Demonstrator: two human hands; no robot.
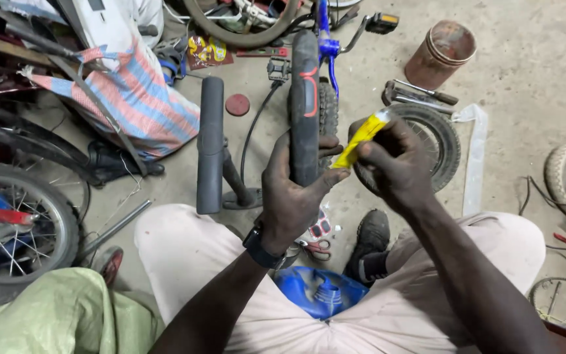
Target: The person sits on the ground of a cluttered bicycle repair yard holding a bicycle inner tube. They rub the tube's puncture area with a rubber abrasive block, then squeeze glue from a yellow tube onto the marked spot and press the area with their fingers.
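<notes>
The left hand (293,196) is wrapped around a black inner tube (304,105), fingers closed on its lower part, thumb reaching out to the right toward the yellow tube. The inner tube stands nearly upright from that grip, with a red marking near its upper end. The right hand (394,164), just right of the inner tube, is closed on a small yellow glue tube (359,139), pinched between thumb and fingers; the glue tube slants with its lower tip close to the inner tube and the left thumb. A black watch (261,248) sits on the left wrist.

Behind the inner tube, touching or nearly so, is a knobby tyre (327,108) of a small blue bicycle (325,47). Left of the inner tube stands a black floor pump (212,147), its hose curving up toward the bicycle, and a round red disc (237,105) lies on the floor (525,78) beyond it. Right of the inner tube, behind the right hand, lies 1 small spoked wheel (437,134), with a rusty can (441,54) farther off. Below the inner tube are the person's pale trousers, a blue plastic container (316,292) between the knees, and a black shoe (369,236). Far left of the inner tube lie a striped bag (135,98) and another bicycle wheel (18,229).
</notes>
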